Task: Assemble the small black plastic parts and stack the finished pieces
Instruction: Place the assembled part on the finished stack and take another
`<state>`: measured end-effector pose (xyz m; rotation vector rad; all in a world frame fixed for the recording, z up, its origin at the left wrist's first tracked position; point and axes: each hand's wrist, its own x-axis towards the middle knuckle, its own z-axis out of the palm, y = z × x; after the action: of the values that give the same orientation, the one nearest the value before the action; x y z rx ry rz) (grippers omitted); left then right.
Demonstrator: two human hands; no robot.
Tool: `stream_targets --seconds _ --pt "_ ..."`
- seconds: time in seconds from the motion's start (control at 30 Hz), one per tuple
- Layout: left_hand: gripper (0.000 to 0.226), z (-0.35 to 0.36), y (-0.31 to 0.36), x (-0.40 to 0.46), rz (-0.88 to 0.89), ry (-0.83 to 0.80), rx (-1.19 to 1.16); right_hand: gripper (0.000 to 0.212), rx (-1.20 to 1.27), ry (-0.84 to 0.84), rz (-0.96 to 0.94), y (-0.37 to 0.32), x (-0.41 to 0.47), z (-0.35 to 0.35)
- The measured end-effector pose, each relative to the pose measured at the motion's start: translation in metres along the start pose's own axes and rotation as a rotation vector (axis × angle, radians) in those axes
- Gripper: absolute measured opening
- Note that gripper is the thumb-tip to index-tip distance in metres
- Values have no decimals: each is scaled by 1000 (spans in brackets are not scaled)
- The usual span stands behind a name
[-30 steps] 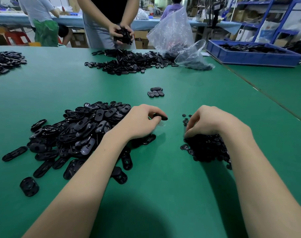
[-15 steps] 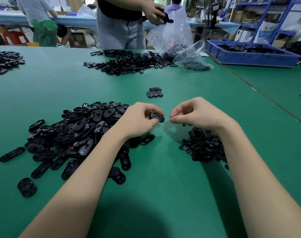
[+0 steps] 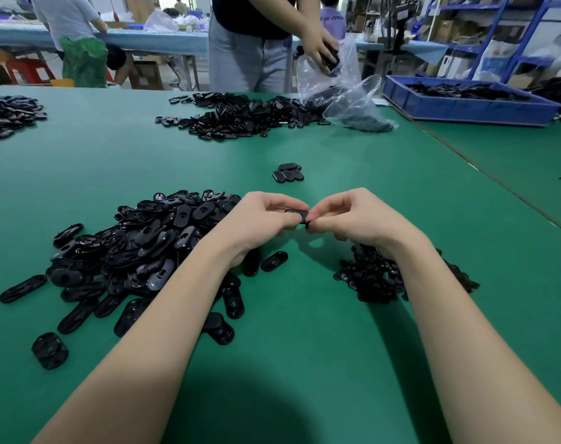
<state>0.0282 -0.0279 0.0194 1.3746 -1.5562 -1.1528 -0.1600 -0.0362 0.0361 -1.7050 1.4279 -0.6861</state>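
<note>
One green table (image 3: 336, 315) carries everything I can see, listed here from largest to smallest.

Blue tray (image 3: 465, 105), far beyond my right hand at the table's edge, dark parts inside.

Large pile of oval black pieces (image 3: 138, 248), just left of my left hand, spilling toward my left forearm; loose strays lie around its near edge.

Far pile of black parts (image 3: 240, 118), well ahead of both hands, beside a clear plastic bag (image 3: 346, 100) into which a standing person (image 3: 250, 43) reaches.

Another heap (image 3: 6, 115), far off to the left of my left hand, cut by the frame edge.

Pile of small black round parts (image 3: 372, 278), under and just behind my right wrist.

Finished stack (image 3: 288, 173), a few ovals grouped together, ahead of both hands and apart from them.

Left hand (image 3: 259, 219), raised above the table, fingers curled, pinching one oval piece (image 3: 296, 214) at its left end.

Right hand (image 3: 356, 216), fingers curled, thumb and forefinger pinched against the right end of the same piece; I cannot tell whether a small part sits under those fingertips.
</note>
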Motion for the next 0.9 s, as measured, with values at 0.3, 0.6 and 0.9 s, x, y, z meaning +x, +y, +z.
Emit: stream_targets --seconds 0.3,0.6,0.9 --pt "17 0 3 -2 -61 -62 -203 6 135 92 61 4 0 3" --pt "38 -3 2 -2 -21 -26 -107 7 144 102 34 4 -1 4" --pt "27 -1 3 -5 2 2 -138 10 177 105 43 4 1 3"
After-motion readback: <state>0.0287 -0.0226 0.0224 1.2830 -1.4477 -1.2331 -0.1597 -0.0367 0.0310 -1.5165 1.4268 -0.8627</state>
